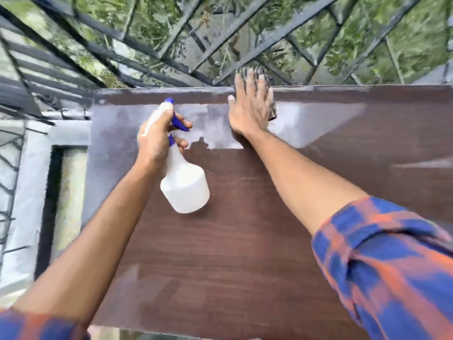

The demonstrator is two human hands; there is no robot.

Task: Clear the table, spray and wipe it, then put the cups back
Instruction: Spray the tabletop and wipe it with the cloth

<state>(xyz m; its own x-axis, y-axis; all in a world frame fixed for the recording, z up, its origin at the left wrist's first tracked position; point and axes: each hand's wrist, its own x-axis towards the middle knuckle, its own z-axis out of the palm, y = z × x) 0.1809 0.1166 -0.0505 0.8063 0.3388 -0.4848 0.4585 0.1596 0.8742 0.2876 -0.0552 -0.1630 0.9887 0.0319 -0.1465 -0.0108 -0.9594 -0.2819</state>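
Table (245, 253) is bare brown wood with no cups in sight, and there's loads of free surface toward the near edge and the right side. Left hand (157, 138) is wrapped round the neck of a white spray bottle (183, 190), fingers at the blue trigger, over the left-middle of the top. Right hand (247, 106) is spread flat on a striped cloth (256, 69) right at the far edge, the cloth poking past it, with the railing (171, 52) beyond. I'd press with a flat palm and pull long overlapping strokes toward the near edge, so the cloth doesn't slip off.
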